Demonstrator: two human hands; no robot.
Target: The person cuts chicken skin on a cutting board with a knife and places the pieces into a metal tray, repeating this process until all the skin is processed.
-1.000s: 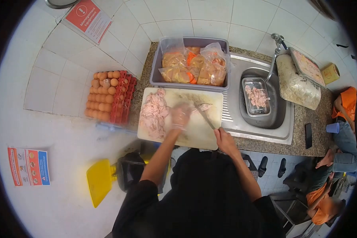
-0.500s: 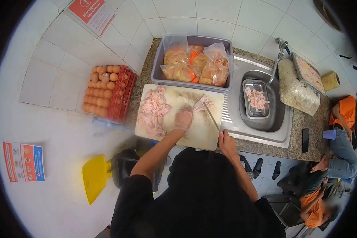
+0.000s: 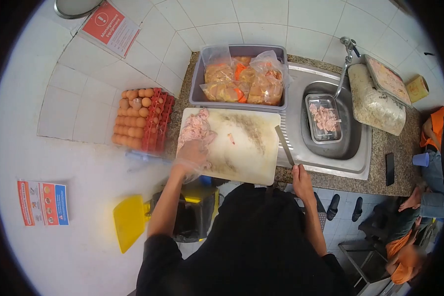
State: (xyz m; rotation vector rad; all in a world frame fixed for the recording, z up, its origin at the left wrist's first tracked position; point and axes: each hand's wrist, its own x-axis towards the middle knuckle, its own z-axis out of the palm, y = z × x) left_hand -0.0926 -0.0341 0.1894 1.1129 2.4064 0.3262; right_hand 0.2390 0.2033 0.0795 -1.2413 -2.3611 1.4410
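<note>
My left hand (image 3: 192,154), in a clear plastic glove, rests on the lower part of a heap of pale pink raw meat (image 3: 197,127). Its fingers are blurred against the meat, so their grip cannot be made out. The heap lies at the left of a white cutting board (image 3: 246,165). Small scraps (image 3: 231,138) sit near the board's middle, beside brownish stains. Closed round the handle of a knife (image 3: 284,144), my right hand (image 3: 302,180) is just beyond the board's lower right corner. The blade points up along the board's right edge, over the sink's ribbed drainer.
A grey bin (image 3: 195,84) of bagged food stands behind the board, egg trays (image 3: 165,123) left. In the sink (image 3: 348,148) sits a metal tray (image 3: 329,139) of cut meat. Farther right are a phone (image 3: 389,169), a blue cup (image 3: 421,159) and people in orange.
My left hand has moved left from the board's middle to the heap. The knife has swung right, away from the meat piece it was at; that piece is gone from the board. The view has shifted slightly.
</note>
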